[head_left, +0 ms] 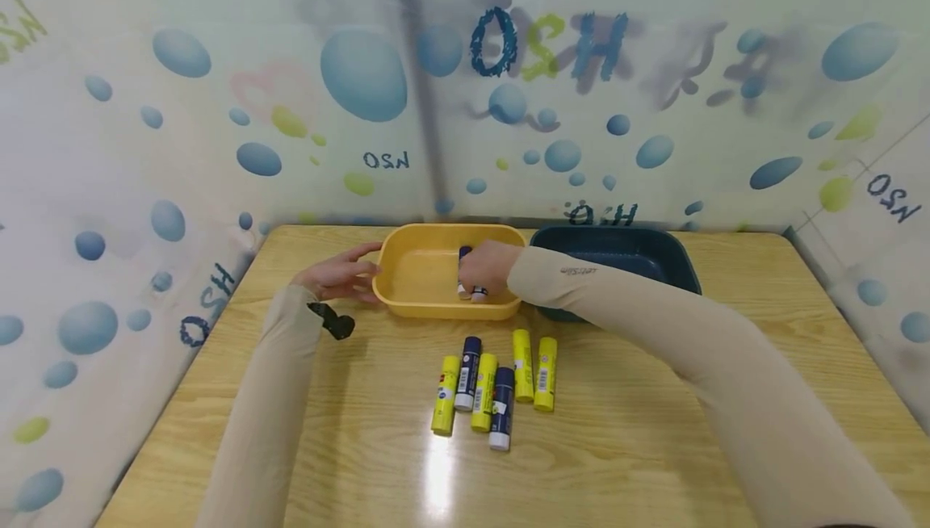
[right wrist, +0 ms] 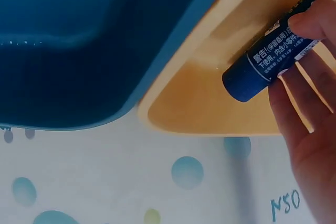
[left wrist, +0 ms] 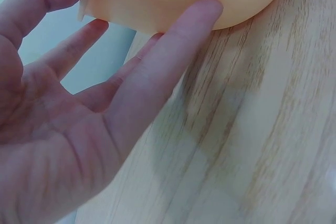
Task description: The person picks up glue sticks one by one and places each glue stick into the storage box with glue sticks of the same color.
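Observation:
My left hand [head_left: 340,274] is at the left end of a yellow-orange plastic bin [head_left: 407,312]. Its fairly straight fingers touch the bin's outer wall and rim, as the left wrist view shows. My right hand [head_left: 488,266] reaches into this bin and grips a navy glue stick [right wrist: 262,59] between thumb and fingers. In the head view, white ends show below that hand, perhaps from a second stick, partly hidden. In front of the bin lie several glue sticks, among them a yellow one [head_left: 446,395], a navy one [head_left: 501,411] and another yellow one [head_left: 545,375].
A dark blue bin [head_left: 617,245] stands right beside the yellow one, partly behind my right sleeve. Both rest near the back edge of a wooden table [head_left: 363,447]. Behind it hangs a patterned sheet [head_left: 291,108] with blue and green spots.

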Action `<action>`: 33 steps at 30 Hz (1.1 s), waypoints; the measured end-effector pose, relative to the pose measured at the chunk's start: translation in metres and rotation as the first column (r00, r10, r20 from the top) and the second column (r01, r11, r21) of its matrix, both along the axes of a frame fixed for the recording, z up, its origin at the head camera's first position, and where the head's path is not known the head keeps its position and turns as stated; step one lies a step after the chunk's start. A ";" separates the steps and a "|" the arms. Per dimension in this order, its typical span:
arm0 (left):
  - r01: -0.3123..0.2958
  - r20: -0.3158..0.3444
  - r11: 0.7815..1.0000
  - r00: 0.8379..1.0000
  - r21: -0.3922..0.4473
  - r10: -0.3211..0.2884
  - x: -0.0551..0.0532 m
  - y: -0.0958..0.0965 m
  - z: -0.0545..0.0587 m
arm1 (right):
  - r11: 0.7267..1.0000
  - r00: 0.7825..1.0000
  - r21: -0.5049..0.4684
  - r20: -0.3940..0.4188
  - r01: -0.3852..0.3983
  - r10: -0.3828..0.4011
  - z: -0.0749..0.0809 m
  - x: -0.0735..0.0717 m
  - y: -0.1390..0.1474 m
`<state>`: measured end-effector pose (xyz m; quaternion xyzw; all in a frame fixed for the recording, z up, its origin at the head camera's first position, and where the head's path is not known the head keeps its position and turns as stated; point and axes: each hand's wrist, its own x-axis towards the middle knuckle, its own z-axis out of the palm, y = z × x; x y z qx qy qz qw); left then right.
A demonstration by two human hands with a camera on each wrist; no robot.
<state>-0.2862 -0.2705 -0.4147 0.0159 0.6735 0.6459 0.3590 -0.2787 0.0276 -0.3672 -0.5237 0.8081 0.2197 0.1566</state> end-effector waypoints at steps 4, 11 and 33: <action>-0.002 0.000 1.000 1.000 -0.007 0.002 0.000 0.001 0.000 | 1.000 1.000 -0.012 0.015 0.019 -0.018 -0.006 -0.003 -0.004; -0.017 0.017 1.000 1.000 0.001 0.017 0.000 0.002 0.002 | 0.995 0.994 -0.067 0.087 0.073 -0.067 -0.012 -0.001 -0.017; -0.013 0.018 1.000 1.000 0.019 0.013 -0.001 0.001 0.000 | 0.991 0.992 0.076 0.048 0.113 -0.117 0.006 0.002 -0.019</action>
